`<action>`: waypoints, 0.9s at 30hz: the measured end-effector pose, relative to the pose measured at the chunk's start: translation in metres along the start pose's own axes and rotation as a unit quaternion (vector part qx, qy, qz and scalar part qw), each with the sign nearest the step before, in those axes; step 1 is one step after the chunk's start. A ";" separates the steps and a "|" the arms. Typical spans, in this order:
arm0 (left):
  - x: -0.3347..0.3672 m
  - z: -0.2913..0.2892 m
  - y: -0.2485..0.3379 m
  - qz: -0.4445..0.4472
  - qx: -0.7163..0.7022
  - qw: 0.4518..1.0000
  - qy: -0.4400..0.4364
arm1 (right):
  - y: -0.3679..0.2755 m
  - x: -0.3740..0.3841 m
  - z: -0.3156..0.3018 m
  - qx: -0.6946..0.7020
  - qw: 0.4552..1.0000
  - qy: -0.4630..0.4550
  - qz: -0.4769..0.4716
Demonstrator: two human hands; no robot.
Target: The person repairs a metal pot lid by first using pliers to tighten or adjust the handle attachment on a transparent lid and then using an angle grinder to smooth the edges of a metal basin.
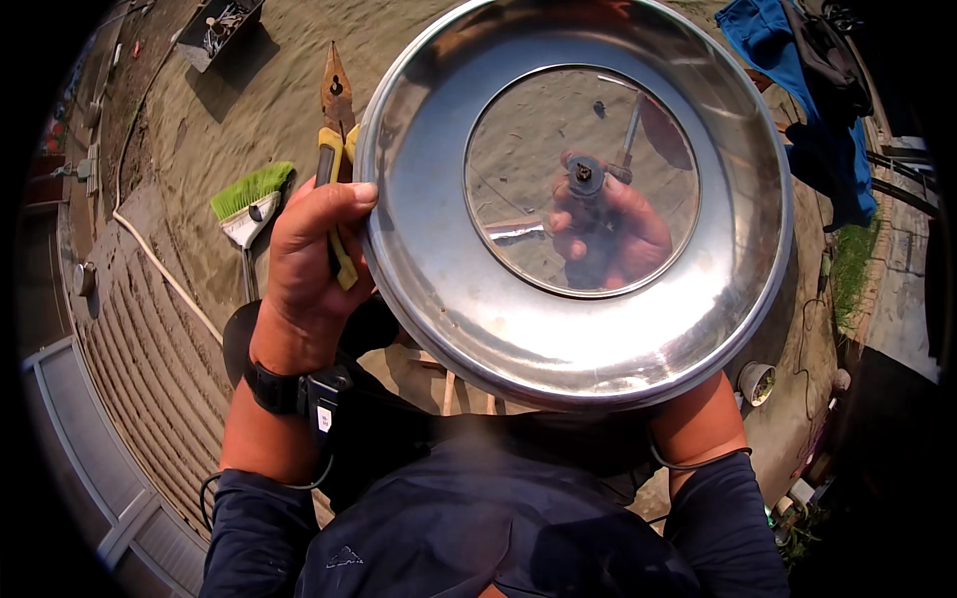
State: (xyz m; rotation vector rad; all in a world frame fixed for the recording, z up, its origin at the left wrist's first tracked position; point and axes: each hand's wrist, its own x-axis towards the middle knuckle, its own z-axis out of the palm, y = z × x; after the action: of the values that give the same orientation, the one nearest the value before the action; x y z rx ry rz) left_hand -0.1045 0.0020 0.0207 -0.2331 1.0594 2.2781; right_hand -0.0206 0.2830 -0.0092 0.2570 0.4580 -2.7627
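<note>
A round pot lid (588, 344) with a wide shiny steel rim and a glass centre is held up before me, tilted. My left hand (307, 244) is closed at its left edge, thumb pressed on the rim. That same hand also grips rusty combination pliers (336, 100) with yellow and black handles, jaws pointing up. Through the glass I see my right hand (641, 234) beneath the lid. Its fingers are closed around a dark round knob (586, 177) at the lid's centre; a small rusty fastener shows in the knob's middle.
A green-bristled broom (249, 204) lies to the left on the sandy ground. A dark tray (221, 32) of metal bits sits far left. Blue cloth (773, 60) hangs at the far right, above a small white pot (757, 383). A pale hose (164, 259) runs along the left.
</note>
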 end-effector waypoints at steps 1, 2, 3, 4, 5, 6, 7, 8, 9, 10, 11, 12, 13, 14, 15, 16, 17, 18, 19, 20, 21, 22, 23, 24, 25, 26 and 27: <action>0.000 0.001 0.000 0.000 0.001 1.000 0.003 | 0.000 0.000 -0.002 0.000 1.000 -0.002 -0.002; 0.000 0.006 -0.001 0.003 0.003 0.999 0.032 | 0.002 0.000 -0.003 -0.002 1.000 0.002 -0.008; -0.002 0.018 0.000 0.008 0.006 0.998 0.064 | 0.004 0.001 -0.005 -0.002 1.000 0.005 -0.013; -0.003 0.024 -0.001 0.012 0.008 0.995 0.095 | 0.005 0.001 -0.006 -0.003 1.000 0.008 -0.018; -0.002 0.017 -0.001 0.010 0.011 0.997 0.073 | 0.005 0.001 -0.008 0.004 1.000 0.004 -0.012; 0.000 0.007 -0.001 0.007 0.012 0.999 0.049 | 0.004 0.002 -0.006 0.009 1.000 0.002 -0.007; 0.002 0.001 -0.002 0.004 0.013 1.000 0.026 | 0.003 0.001 -0.005 0.013 1.000 0.000 -0.001; 0.002 -0.002 -0.003 0.002 0.012 1.000 0.028 | 0.003 0.001 -0.004 0.010 1.000 -0.005 -0.002; 0.002 -0.003 -0.004 0.000 0.013 0.999 0.030 | 0.003 0.001 -0.004 0.009 1.000 -0.012 -0.004; 0.003 -0.004 -0.005 -0.002 0.014 0.999 0.033 | 0.004 0.001 -0.005 0.007 1.000 -0.019 -0.006; 0.003 -0.005 -0.007 -0.004 0.015 0.999 0.028 | 0.003 0.001 -0.007 0.003 1.000 -0.017 -0.005; 0.004 -0.007 -0.007 -0.006 0.016 1.000 0.024 | 0.002 0.002 -0.008 -0.003 1.000 -0.014 -0.003; 0.004 -0.007 -0.006 -0.008 0.017 1.000 0.020 | 0.001 0.003 -0.009 -0.008 1.000 -0.012 -0.001; 0.003 -0.005 -0.005 -0.012 0.014 1.000 0.021 | 0.000 0.002 -0.007 -0.006 1.000 -0.012 0.005; 0.003 -0.002 -0.005 -0.016 0.010 1.000 0.022 | 0.000 0.001 -0.006 -0.002 1.000 -0.011 0.010; 0.003 0.002 -0.005 -0.020 0.007 1.000 0.023 | -0.001 0.001 -0.005 0.001 1.000 -0.010 0.016; 0.002 0.007 -0.004 -0.022 0.004 0.999 0.035 | -0.001 -0.001 -0.002 -0.001 1.000 0.003 0.012; 0.001 0.014 -0.004 -0.023 0.001 0.999 0.047 | 0.000 -0.003 0.001 -0.004 1.000 0.016 0.008; 0.000 0.017 -0.003 -0.024 -0.002 0.998 0.058 | 0.001 -0.004 0.003 -0.006 1.000 0.028 0.005; 0.001 0.011 -0.004 -0.029 -0.001 0.999 0.036 | 0.002 -0.003 0.003 -0.008 1.000 0.023 0.001; 0.003 0.003 -0.003 -0.033 -0.001 0.999 0.014 | 0.003 -0.003 0.002 -0.010 1.000 0.017 -0.003; 0.004 -0.002 -0.003 -0.038 0.000 0.999 -0.008 | 0.003 -0.002 0.002 -0.012 1.000 0.011 -0.006; 0.003 -0.005 -0.002 -0.046 -0.006 0.999 -0.016 | 0.003 -0.002 0.000 -0.011 1.000 0.016 0.000; 0.003 -0.002 -0.001 -0.055 -0.012 0.998 -0.023 | 0.001 -0.003 -0.002 -0.010 1.000 0.022 0.007; 0.003 0.000 0.000 -0.063 -0.019 0.997 -0.031 | -0.001 -0.002 -0.005 -0.015 0.999 0.025 0.013; 0.004 0.001 -0.002 -0.058 -0.020 0.998 -0.003 | -0.003 -0.001 -0.008 -0.020 0.999 0.027 0.020; 0.005 0.004 -0.006 -0.051 -0.019 0.998 0.027 | -0.005 0.001 -0.013 -0.031 0.999 0.025 0.027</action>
State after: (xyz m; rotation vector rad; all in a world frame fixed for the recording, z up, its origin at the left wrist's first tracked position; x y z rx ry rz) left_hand -0.1046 0.0096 0.0179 -0.3583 1.0071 2.2128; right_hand -0.0220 0.2914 -0.0205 0.3203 0.5399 -2.6897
